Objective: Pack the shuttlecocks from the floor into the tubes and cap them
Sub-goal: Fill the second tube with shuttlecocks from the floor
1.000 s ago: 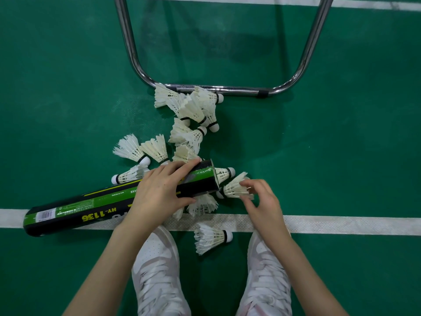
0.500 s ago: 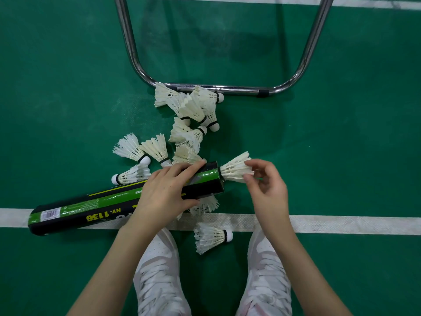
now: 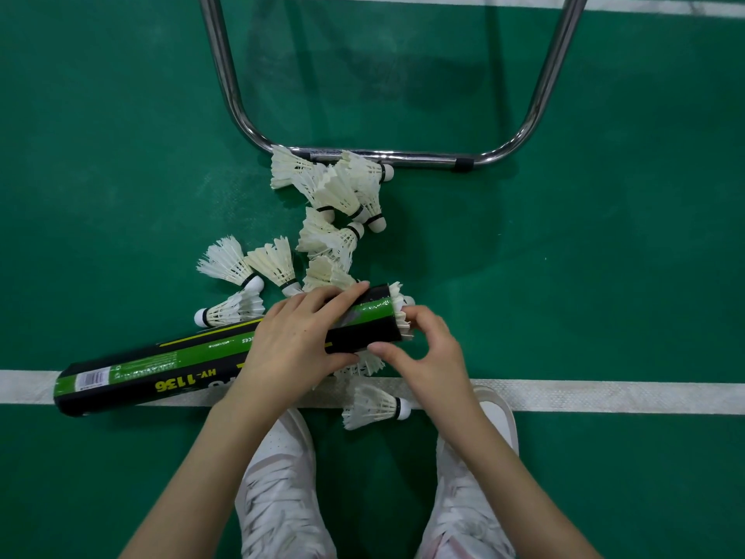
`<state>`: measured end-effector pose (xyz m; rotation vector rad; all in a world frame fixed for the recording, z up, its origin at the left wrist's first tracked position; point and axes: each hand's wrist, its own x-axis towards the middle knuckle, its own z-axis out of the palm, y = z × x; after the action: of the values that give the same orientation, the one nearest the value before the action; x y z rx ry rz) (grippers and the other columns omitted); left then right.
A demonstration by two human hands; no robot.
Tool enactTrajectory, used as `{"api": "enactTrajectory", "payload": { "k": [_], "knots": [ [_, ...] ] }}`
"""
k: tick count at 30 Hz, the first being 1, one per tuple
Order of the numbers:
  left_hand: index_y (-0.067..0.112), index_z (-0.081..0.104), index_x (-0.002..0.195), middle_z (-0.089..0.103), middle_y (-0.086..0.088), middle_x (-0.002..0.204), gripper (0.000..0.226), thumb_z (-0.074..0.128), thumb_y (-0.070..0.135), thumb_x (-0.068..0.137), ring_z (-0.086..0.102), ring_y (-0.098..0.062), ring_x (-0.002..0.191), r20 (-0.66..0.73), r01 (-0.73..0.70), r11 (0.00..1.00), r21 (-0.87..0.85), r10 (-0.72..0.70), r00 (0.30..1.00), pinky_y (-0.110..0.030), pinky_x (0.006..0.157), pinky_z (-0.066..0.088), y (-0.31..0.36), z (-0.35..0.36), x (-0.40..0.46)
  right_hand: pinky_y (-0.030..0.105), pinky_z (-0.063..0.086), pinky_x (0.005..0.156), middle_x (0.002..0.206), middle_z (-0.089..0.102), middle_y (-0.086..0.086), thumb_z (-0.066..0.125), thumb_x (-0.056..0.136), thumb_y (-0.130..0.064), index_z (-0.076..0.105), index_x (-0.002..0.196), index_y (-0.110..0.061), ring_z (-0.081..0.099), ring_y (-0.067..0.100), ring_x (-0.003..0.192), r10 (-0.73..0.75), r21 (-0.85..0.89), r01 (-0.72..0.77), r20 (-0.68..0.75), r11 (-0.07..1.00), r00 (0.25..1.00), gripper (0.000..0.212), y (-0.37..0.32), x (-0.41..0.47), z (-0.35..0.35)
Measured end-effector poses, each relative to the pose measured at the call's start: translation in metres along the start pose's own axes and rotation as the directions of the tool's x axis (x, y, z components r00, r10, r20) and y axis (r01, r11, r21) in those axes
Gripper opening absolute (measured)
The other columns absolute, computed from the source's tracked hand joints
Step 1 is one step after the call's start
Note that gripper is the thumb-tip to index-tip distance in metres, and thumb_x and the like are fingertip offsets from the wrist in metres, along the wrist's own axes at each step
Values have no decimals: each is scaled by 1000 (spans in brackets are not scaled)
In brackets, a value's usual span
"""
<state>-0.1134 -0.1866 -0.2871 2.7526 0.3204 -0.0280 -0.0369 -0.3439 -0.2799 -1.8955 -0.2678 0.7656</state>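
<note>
At six o'clock, nearest the camera, two white laced shoes (image 3: 282,490) stand on the green court floor (image 3: 604,276), toes pointing to twelve. Just ahead of them a white court line (image 3: 604,395) runs from nine to three, and a single shuttlecock (image 3: 375,405) lies on it between the toes, cork toward three.

Above the line the left hand (image 3: 298,344) grips the black-and-green tube (image 3: 161,373) near its open end, fingers curled over the top and thumb underneath. The tube lies slanted, its closed end at eight o'clock resting across the line, its mouth raised toward two o'clock. The right hand (image 3: 431,349) sits at the mouth, fingers bent against the feather tips of the inserted shuttlecock (image 3: 399,312), which shows only as a white fringe at the rim; thumb and forefinger form a loose ring just below. More feathers (image 3: 365,367) poke out from under the tube between the two hands.

Beyond the tube, toward eleven o'clock, three loose shuttlecocks (image 3: 234,268) lie close together. At twelve o'clock a pile of shuttlecocks (image 3: 334,195) stretches away from the tube, its far end touching the crossbar of a chrome frame (image 3: 423,157), whose two legs rise toward eleven and one. A second white line (image 3: 665,6) crosses the top edge.
</note>
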Motion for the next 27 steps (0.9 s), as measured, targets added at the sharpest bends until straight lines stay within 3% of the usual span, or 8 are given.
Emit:
{"api": "enactTrajectory", "payload": {
  "k": [3,7,10,12,16,20,27],
  "knots": [
    [30,40,137,60,0,114,92,84,40,57,60,-28,96,-7,-9,1000,7,9,1000,-39,74,47,2,1,-1,11,41,78,103,61,-1,75,74,-21,50,85,-41,55,8,98,5,57,-5,-7,998,1000,34,2,0,3],
    [31,40,138,60,0,115,92,83,40,58,60,-27,97,10,-5,1000,10,5,1000,-39,77,47,3,1,-1,6,43,70,94,65,1,75,74,-14,58,86,-29,58,8,91,35,122,-37,17,992,999,25,4,3,0],
    [31,38,139,59,0,117,93,82,40,58,59,-27,99,28,-9,1000,7,9,1000,-39,78,46,3,3,-1,18,48,78,93,67,6,75,74,-16,64,90,-18,60,16,93,48,100,-54,68,994,997,19,8,7,-4],
    [31,38,139,59,0,117,93,83,39,58,59,-27,99,25,-11,1000,2,11,1000,-40,78,47,2,3,-1,23,48,82,93,68,8,74,75,-14,66,87,-17,61,18,93,41,122,-55,108,991,993,15,9,11,-7],
    [30,39,138,59,-1,116,93,83,39,57,60,-28,99,17,-19,1000,6,19,1000,-40,77,47,2,5,-1,15,46,81,95,70,8,70,80,-9,69,94,-13,61,14,93,-7,117,-20,226,993,974,14,7,15,-16],
    [30,38,138,59,0,117,93,83,41,58,60,-27,99,15,-22,1000,8,22,1000,-39,77,47,1,4,-1,15,48,82,97,71,4,64,85,-8,68,101,-12,64,7,92,-32,101,-1,319,995,947,17,4,18,-16],
    [30,39,138,60,0,115,93,83,42,56,60,-27,97,20,-23,1000,15,22,1000,-38,76,47,2,4,-2,22,48,88,100,71,1,59,89,-11,68,104,-14,63,9,97,-8,61,-16,377,998,926,18,8,20,-16]
  ]
}}
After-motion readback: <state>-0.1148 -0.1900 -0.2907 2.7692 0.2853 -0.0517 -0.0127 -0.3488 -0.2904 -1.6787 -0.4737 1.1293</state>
